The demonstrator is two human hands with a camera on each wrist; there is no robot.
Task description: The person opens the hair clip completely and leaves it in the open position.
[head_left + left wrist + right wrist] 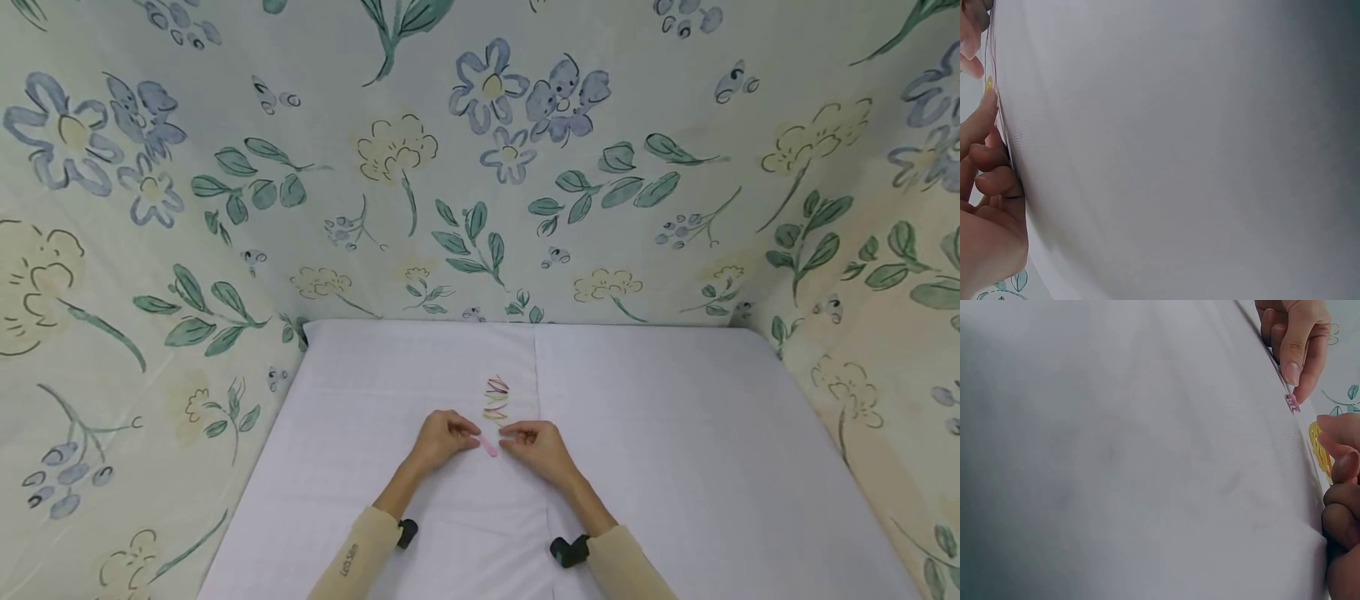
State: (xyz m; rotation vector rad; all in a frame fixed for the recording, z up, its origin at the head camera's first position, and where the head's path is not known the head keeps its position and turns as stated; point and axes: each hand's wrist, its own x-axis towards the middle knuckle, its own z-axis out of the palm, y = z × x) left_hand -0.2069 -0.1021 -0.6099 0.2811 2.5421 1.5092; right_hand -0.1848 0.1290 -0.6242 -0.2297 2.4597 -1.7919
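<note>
A short flat pink strip [489, 447] lies slantwise between my two hands. My left hand [444, 440] pinches its upper end between thumb and forefinger. In the right wrist view the strip [1292, 403] shows a pale zigzag marking, right at the left fingertips [1300, 398]. Across from it, my right hand [542, 450] has thumb and forefinger held apart, their tips close to the strip. Just beyond the fingertips, several thin coloured zigzag pieces [496, 398] in red, green and yellow run in a column. A yellow piece [1319, 447] shows beside my right fingers.
White cloth covers the table [660, 417], with a seam running from back to front right of the middle. Flowered curtains [510, 167] stand behind it and at both sides. Dark wrist cameras [570, 551] sit under both sleeves.
</note>
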